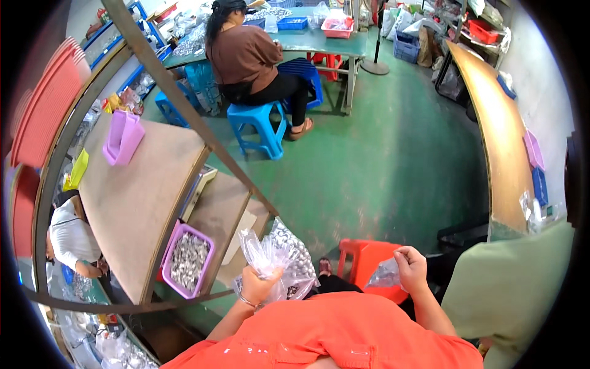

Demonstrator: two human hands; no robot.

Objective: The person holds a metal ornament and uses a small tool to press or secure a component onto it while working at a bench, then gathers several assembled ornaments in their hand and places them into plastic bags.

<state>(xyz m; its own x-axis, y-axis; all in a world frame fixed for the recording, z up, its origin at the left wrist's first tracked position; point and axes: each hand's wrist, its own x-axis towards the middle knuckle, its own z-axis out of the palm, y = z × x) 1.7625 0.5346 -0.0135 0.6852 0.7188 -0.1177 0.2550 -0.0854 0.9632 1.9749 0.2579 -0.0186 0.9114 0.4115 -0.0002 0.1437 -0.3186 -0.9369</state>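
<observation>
My left hand (259, 286) is closed round the gathered neck of a clear plastic bag (294, 251). Small silvery, rounded parts fill the bag, and a few darker ones show low down near my wrist. Off to the right, my right hand (412, 270) has its fingers pinched on a small clear plastic bag (385, 274), which hangs beside my thumb. That small bag looks flat, and I cannot see anything in it. Just beyond and below it is a red plastic stool (367, 251).
Left of me, a metal-framed shelf (147, 178) holds a purple basket (188, 261) of small metal parts and stacked purple trays (123, 138). A person (246, 58) sits on a blue stool (258, 126) ahead. A green-clothed person (504, 289) is close on my right, near a long wooden bench (491, 117).
</observation>
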